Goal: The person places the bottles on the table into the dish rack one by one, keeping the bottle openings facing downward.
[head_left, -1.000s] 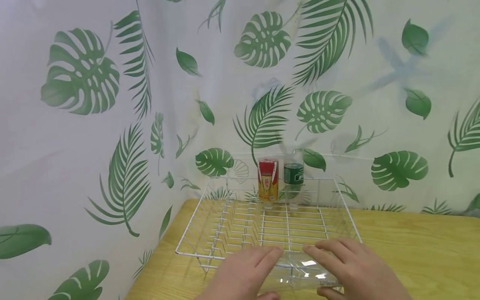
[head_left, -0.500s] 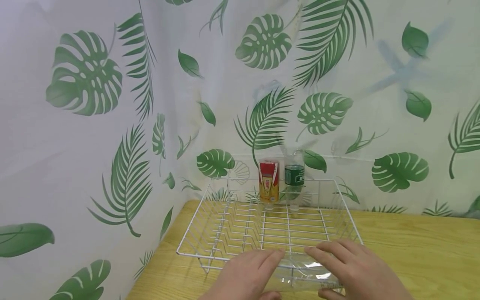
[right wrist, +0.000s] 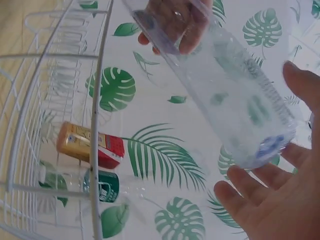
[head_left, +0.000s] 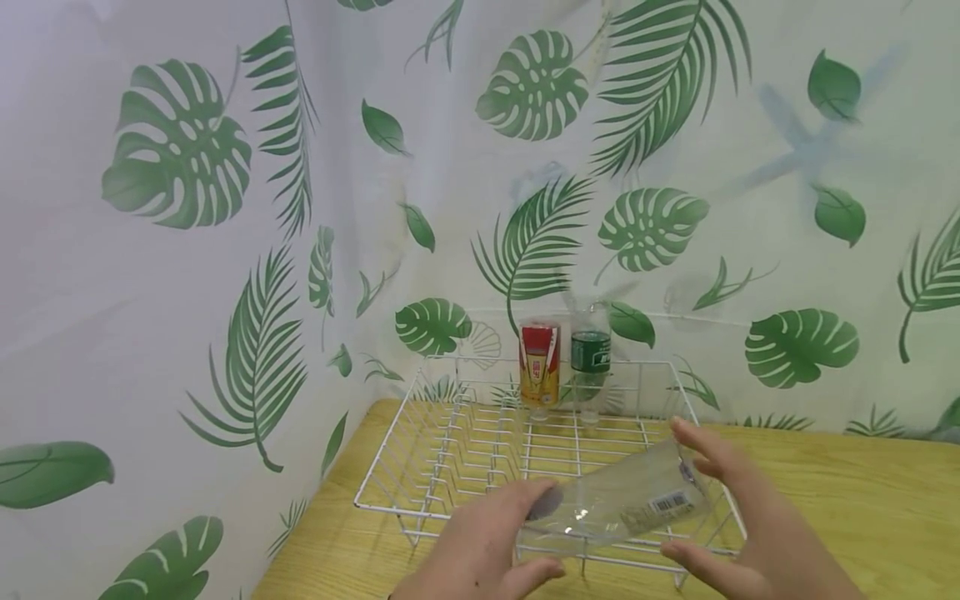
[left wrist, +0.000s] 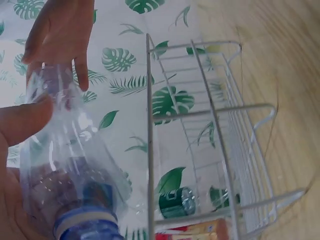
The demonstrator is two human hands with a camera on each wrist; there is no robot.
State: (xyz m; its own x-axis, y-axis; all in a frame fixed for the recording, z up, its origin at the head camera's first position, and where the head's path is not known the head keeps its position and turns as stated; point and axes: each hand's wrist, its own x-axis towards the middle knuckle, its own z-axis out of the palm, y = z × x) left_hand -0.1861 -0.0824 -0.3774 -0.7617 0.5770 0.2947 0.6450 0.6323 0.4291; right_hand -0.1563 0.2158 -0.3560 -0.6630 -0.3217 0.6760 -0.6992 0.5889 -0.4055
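Observation:
My left hand [head_left: 487, 533] grips a clear plastic bottle [head_left: 630, 500] near its neck end, thumb on one side and fingers on the other. The bottle lies tilted in the air over the front of a white wire rack [head_left: 390, 510], its base up to the right. Its blue cap [left wrist: 87, 227] shows in the left wrist view. My right hand [head_left: 757, 517] is spread around the base end, thumb apart from the fingers. In the right wrist view, the fingertips [right wrist: 240, 175] come right at the bottle's base.
At the rack's back stand a red and yellow container [head_left: 540, 367] and a clear bottle with a green label [head_left: 591, 354]. The rack sits on a wooden table [head_left: 840, 500]. A leaf-patterned sheet [head_left: 450, 208] hangs behind and at the left.
The bottle has risen from low at the rack's front and tilted, its base end now higher to the right. My right hand has turned and spread off the bottle's side toward its base.

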